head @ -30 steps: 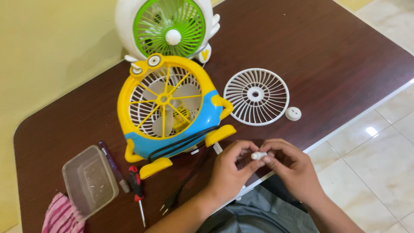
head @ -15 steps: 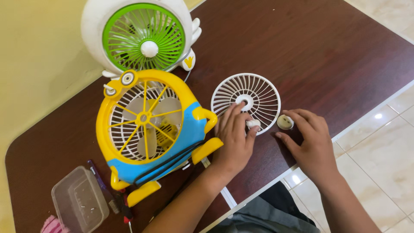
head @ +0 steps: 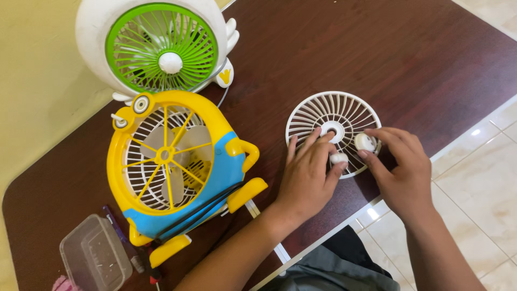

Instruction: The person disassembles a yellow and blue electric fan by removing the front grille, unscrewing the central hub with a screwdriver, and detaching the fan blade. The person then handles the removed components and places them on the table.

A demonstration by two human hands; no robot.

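Both hands over white fan grille, right of frame centre.

Left hand (head: 309, 175) pinching small white knob (head: 339, 158) against grille (head: 323, 110); right hand (head: 401, 172) pinching round white cap (head: 364, 141), just right of grille hub, nearer than left.

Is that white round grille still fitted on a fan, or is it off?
Off. The white grille lies flat on the brown table, apart from the yellow fan, with both hands resting on it.

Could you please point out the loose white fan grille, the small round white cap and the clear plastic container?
White fan grille (head: 344, 110): head view, on its upper ribs.
Round white cap (head: 364, 141): head view, on its top face, at the right hand's fingertips.
Clear plastic container (head: 95, 258): head view, on its inside bottom.
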